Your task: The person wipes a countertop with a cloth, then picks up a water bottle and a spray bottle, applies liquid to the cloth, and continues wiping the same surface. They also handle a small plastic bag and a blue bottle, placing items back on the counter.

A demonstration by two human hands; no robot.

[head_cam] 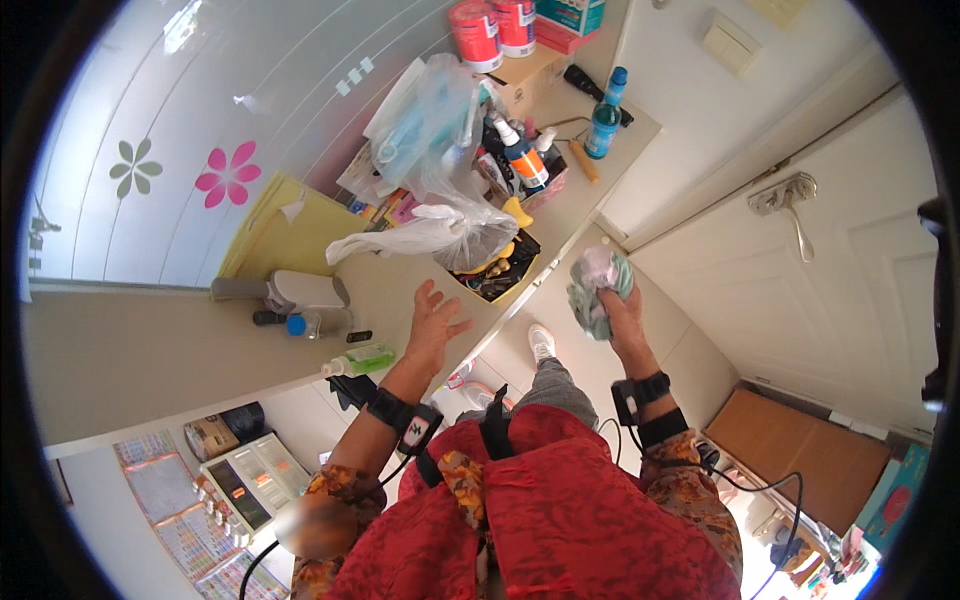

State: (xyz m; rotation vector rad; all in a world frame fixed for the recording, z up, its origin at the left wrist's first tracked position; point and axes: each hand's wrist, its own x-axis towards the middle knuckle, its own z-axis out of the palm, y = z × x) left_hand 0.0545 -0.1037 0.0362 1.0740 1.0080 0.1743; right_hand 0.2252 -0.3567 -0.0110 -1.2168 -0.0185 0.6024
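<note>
My right hand (pixel 624 319) grips a crumpled green and pinkish cloth (pixel 596 289), held off the counter's edge above the floor. Nothing is in my left hand (pixel 435 326), whose fingers are spread over the counter (pixel 397 289). Just past it stands a small open box (pixel 495 289) of mixed small items, with a knotted translucent plastic bag (pixel 480 232) lying partly over it. Behind that, a spray bottle with an orange label (pixel 521 154) stands among other bottles in a pink box (pixel 550 193).
A green liquid bottle (pixel 367 360) lies near the counter edge, beside a blue-capped clear bottle (pixel 322 325). Farther back stand a blue bottle (pixel 604 116), a wooden-handled tool (pixel 583 160) and red canisters (pixel 478 37). A white door (pixel 840 225) is at the right.
</note>
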